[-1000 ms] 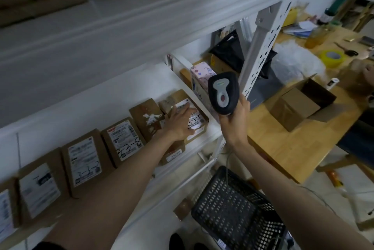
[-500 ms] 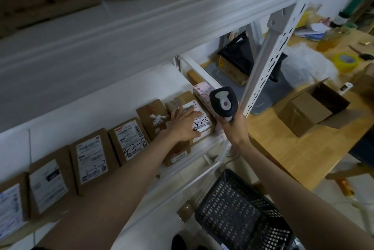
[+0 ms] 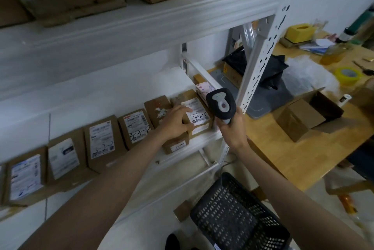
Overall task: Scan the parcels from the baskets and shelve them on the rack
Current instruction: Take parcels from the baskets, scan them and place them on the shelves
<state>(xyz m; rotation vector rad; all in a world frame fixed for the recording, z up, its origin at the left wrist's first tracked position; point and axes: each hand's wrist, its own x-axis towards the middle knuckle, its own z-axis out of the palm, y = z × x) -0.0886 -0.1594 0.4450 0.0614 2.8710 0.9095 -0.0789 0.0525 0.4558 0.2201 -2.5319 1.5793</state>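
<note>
White rack (image 3: 261, 51) shelves carry labelled parcels. Left hand (image 3: 175, 122) rests, fingers relaxed, on the end parcel (image 3: 199, 117). Right hand (image 3: 232, 130) grips a scanner (image 3: 221, 106).

Dim, soft light; blurred, warped edges
</note>
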